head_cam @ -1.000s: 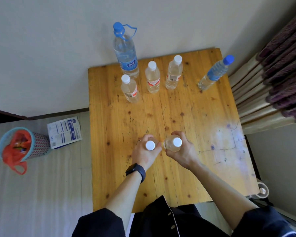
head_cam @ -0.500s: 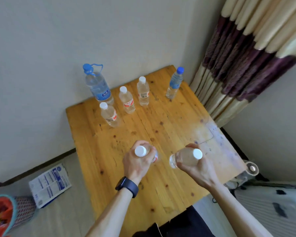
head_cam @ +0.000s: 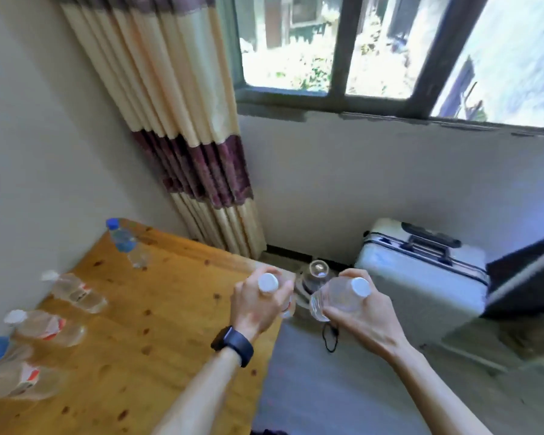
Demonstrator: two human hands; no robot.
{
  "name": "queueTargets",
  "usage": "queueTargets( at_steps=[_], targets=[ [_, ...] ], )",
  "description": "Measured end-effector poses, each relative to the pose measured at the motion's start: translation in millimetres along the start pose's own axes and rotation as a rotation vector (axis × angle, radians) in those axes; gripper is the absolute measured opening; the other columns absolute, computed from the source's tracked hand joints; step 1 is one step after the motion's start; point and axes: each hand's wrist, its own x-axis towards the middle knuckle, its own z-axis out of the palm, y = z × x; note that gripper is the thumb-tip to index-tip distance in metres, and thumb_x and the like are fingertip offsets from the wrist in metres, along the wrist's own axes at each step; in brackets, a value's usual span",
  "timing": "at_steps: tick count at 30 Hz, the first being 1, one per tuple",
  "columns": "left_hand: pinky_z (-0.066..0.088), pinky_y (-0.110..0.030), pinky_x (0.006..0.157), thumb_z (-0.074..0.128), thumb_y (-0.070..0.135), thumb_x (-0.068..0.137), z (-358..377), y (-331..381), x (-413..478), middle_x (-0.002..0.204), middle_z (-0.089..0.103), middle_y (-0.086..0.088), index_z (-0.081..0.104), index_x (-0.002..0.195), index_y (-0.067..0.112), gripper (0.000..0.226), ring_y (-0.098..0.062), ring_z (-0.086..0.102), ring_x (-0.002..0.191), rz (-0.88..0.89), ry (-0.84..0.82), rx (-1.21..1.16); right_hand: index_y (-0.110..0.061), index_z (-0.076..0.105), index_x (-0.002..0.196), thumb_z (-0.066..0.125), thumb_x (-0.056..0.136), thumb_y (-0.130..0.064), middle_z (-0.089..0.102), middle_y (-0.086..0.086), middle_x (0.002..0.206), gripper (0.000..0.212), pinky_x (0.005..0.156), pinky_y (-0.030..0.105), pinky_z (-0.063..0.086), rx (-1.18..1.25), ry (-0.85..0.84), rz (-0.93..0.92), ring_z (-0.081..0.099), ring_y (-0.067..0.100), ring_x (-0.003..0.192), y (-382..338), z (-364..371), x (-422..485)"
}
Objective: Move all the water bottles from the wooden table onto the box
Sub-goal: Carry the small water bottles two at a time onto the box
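Head view has swung right, off the yellow wooden tabletop toward a white hard-shell case, likely my box. My left hand grips one clear white-capped bottle and my right hand grips a second clear bottle. Both are now at the tabletop's edge; the remaining bottles wait behind.

Seven water bottles show: five on the table at lower left, two held mid-frame. One suitcase sits at right.

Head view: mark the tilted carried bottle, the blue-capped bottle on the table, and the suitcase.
tilted bottle (head_cam: pixel 335 298), head view, clear body.
blue-capped bottle (head_cam: pixel 124 243), head view, blue label.
suitcase (head_cam: pixel 405 277), head view, pale side.
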Motion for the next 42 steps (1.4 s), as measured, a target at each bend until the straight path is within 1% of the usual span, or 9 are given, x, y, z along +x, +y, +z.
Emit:
queueTargets(
  at_steps=[2, 5, 16, 23, 28, 33, 35, 38, 42],
  targets=[
    [0.055, -0.033, 0.071, 0.061, 0.063, 0.067, 47, 44, -11, 0.079, 0.073, 0.008, 0.066, 0.089, 0.036, 0.035, -0.019, 0.068, 0.079, 0.041, -0.074, 0.017, -0.049, 0.047, 0.104, 0.083, 0.066, -0.038, 0.07, -0.019, 0.088, 0.054, 0.068, 0.013, 0.049, -0.003, 0.072, 0.036, 0.066, 0.002, 0.08, 34, -55, -19],
    [0.056, -0.035, 0.072, 0.058, 0.066, 0.064, 118, 111, -40, 0.078, 0.073, 0.006, 0.065, 0.088, 0.037, 0.038, -0.021, 0.069, 0.08, 0.13, -0.176, 0.0, -0.046, 0.049, 0.106, 0.085, 0.063, -0.037, 0.07, -0.018, 0.092, 0.057, 0.076, 0.02, 0.051, -0.015, 0.188, 0.106, 0.065, 0.001, 0.086, 85, -137, -58],
    [0.055, -0.032, 0.079, 0.067, 0.061, 0.072, 342, 361, -179, 0.083, 0.073, 0.012, 0.068, 0.089, 0.035, 0.031, -0.013, 0.068, 0.085, 0.584, -0.684, 0.009, -0.042, 0.053, 0.101, 0.088, 0.061, -0.042, 0.069, -0.02, 0.082, 0.052, 0.067, 0.016, 0.048, 0.034, 0.844, 0.461, 0.064, -0.004, 0.074, 228, -360, -232],
    [0.057, -0.035, 0.078, 0.066, 0.062, 0.066, 461, 478, -277, 0.079, 0.073, 0.012, 0.067, 0.087, 0.036, 0.034, -0.012, 0.069, 0.083, 0.824, -1.047, -0.002, -0.041, 0.053, 0.103, 0.087, 0.067, -0.04, 0.065, -0.035, 0.085, 0.05, 0.068, 0.012, 0.047, 0.057, 1.171, 0.652, 0.063, -0.011, 0.075, 282, -453, -327],
    [0.054, -0.033, 0.081, 0.06, 0.064, 0.066, 533, 547, -347, 0.086, 0.074, 0.01, 0.067, 0.088, 0.035, 0.037, -0.017, 0.067, 0.09, 0.99, -1.219, 0.011, -0.037, 0.056, 0.108, 0.089, 0.065, -0.041, 0.07, -0.024, 0.085, 0.054, 0.068, 0.011, 0.047, -0.012, 1.391, 0.815, 0.065, -0.007, 0.08, 303, -510, -385],
    [0.052, -0.027, 0.076, 0.064, 0.056, 0.072, 589, 602, -413, 0.083, 0.072, 0.011, 0.066, 0.089, 0.028, 0.034, -0.017, 0.065, 0.088, 1.072, -1.39, -0.007, -0.039, 0.054, 0.111, 0.088, 0.066, -0.043, 0.067, -0.018, 0.089, 0.057, 0.07, 0.022, 0.047, -0.067, 1.556, 0.956, 0.064, 0.008, 0.087, 321, -549, -436],
    [0.048, -0.022, 0.071, 0.064, 0.053, 0.075, 605, 617, -441, 0.08, 0.07, 0.009, 0.064, 0.087, 0.024, 0.031, -0.018, 0.064, 0.085, 1.108, -1.426, 0.024, -0.036, 0.055, 0.111, 0.088, 0.066, -0.041, 0.067, -0.02, 0.091, 0.056, 0.068, 0.017, 0.044, -0.102, 1.6, 1.007, 0.063, 0.014, 0.087, 328, -560, -457],
    [0.053, -0.032, 0.074, 0.058, 0.057, 0.069, 633, 641, -486, 0.076, 0.069, 0.007, 0.061, 0.081, 0.02, 0.039, -0.02, 0.064, 0.082, 1.158, -1.478, 0.057, -0.036, 0.057, 0.109, 0.09, 0.065, -0.039, 0.064, -0.027, 0.089, 0.055, 0.067, 0.005, 0.04, -0.091, 1.677, 1.091, 0.059, 0.011, 0.084, 345, -579, -490],
    [0.049, -0.031, 0.067, 0.056, 0.059, 0.066, 670, 673, -557, 0.072, 0.066, 0.008, 0.062, 0.076, 0.021, 0.04, -0.019, 0.062, 0.078, 1.234, -1.524, 0.089, -0.031, 0.059, 0.107, 0.09, 0.064, -0.043, 0.065, -0.022, 0.087, 0.055, 0.066, 0.018, 0.04, -0.082, 1.736, 1.15, 0.06, 0.018, 0.088, 378, -608, -541]
  ],
)
